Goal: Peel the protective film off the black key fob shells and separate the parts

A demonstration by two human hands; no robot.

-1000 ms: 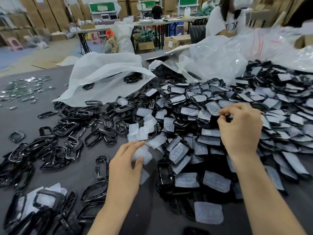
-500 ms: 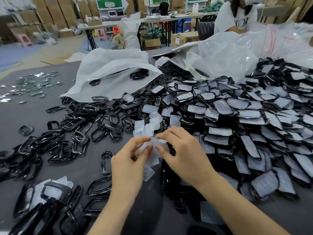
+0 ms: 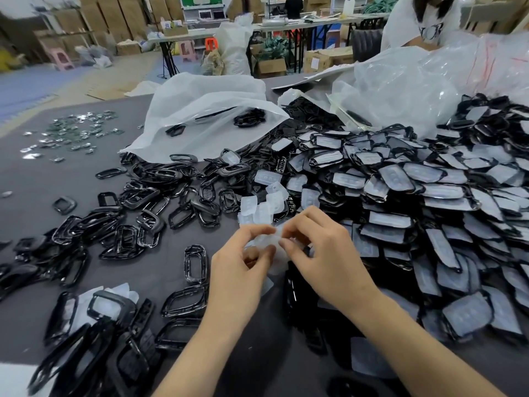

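My left hand point(image 3: 243, 270) and my right hand point(image 3: 323, 253) meet at the middle of the table, fingertips pinching a translucent white film piece point(image 3: 267, 242) between them. Below my right hand a black key fob shell point(image 3: 294, 293) shows in part, mostly hidden by the hand. A big heap of black shells with film-covered pads point(image 3: 415, 202) fills the right side. Empty black frames point(image 3: 137, 224) lie scattered to the left. Several peeled translucent pieces point(image 3: 263, 204) lie just beyond my fingers.
A grey table surface point(image 3: 57, 181) carries small shiny metal parts point(image 3: 71, 136) at the far left. White plastic bags point(image 3: 206, 118) and clear bags point(image 3: 400, 90) lie at the back. A person in a white shirt point(image 3: 415, 21) stands at the far right.
My right hand came back from the heap on the right and joined my left hand at the centre. Both hands now pinch the film piece slightly higher than before.
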